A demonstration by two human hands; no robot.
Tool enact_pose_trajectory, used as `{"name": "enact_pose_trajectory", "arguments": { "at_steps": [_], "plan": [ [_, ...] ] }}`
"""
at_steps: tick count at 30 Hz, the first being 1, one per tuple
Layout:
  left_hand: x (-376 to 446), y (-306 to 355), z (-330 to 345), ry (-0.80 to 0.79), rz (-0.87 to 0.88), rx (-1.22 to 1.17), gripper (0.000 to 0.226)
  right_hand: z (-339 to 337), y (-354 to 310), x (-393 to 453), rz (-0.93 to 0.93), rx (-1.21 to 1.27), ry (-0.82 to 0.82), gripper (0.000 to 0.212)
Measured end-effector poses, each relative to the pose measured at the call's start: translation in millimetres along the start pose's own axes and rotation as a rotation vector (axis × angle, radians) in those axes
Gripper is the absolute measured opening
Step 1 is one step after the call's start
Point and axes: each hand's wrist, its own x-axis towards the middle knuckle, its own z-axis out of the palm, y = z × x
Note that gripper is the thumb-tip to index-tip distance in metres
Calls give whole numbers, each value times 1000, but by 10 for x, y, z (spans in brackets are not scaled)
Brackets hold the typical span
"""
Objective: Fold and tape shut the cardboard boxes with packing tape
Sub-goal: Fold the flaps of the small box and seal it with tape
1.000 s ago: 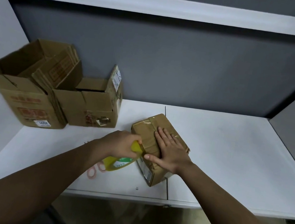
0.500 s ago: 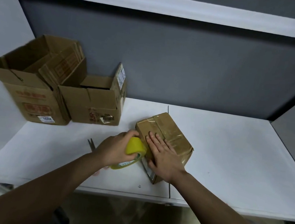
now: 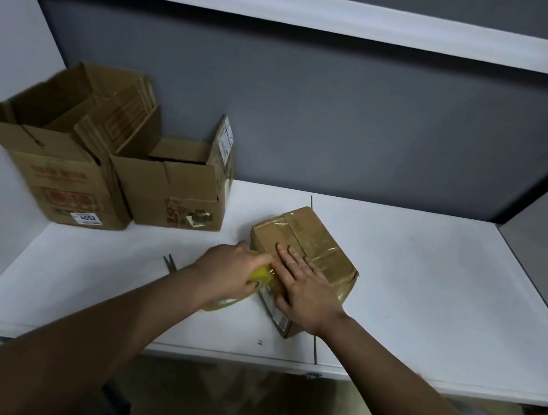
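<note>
- Small closed box (image 3: 305, 249): lies on the white counter (image 3: 427, 295) near its front edge, turned at an angle to the person; glossy strips of tape already cross its top, which suggests the sealing is well along.
- Right hand (image 3: 307, 292): rests flat on the near part of the box top, fingers straight and slightly spread, holding nothing. Judged purpose: to weigh the box down so it does not slide while tape is drawn, and to press the strip onto the cardboard.
- Left hand (image 3: 230, 271): fingers curled round the yellow tape roll (image 3: 259, 274), held against the box's left side just beside the right hand. Keeping the roll close to the cardboard likely keeps the free strip short and taut.
- Scissors (image 3: 171, 262): only the blade tips show, behind the left forearm, near enough to reach for cutting.
- Two open boxes (image 3: 161, 190): stand touching at the back left of the counter, flaps up, apparently awaiting folding and taping.
</note>
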Motion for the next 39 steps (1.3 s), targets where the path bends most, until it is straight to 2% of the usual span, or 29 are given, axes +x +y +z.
{"name": "enact_pose_trajectory", "arguments": {
  "at_steps": [6,8,15,17,19,21,22,24,26,28,31,34,39],
  "plan": [
    [-48,-117,-23,-206,34,90,46,-38,38,-9,-9,21,7,80],
    [-105,-164,35,-154,49,80,45,-57,46,-10,-6,19,23,67],
    [-108,-90,358,-74,-22,-15,49,-51,-70,-49,10,0,78,67],
    [-65,-70,403,-74,-39,-56,49,-60,-54,-41,16,84,64,71],
    [-10,-35,416,-79,-46,-99,48,-115,-20,3,94,317,44,76],
    [33,-11,429,-79,-60,-157,48,-208,-6,88,204,549,125,74],
    [44,-3,441,-80,-69,-187,48,-257,1,150,259,556,193,68],
    [46,9,464,-76,-81,-228,48,-333,30,279,364,270,274,63],
    [44,5,493,-64,-78,-240,50,-361,90,365,449,64,157,84],
    [49,-22,525,-60,-85,-259,52,-395,159,443,548,165,-47,110],
    [64,-57,574,-72,-100,-284,58,-383,201,500,603,200,-240,130],
    [72,-68,605,-66,-108,-325,58,-390,192,523,602,173,-266,133],
    [72,-94,581,-54,-81,-376,56,-402,175,533,616,169,-200,118]
  ]
}}
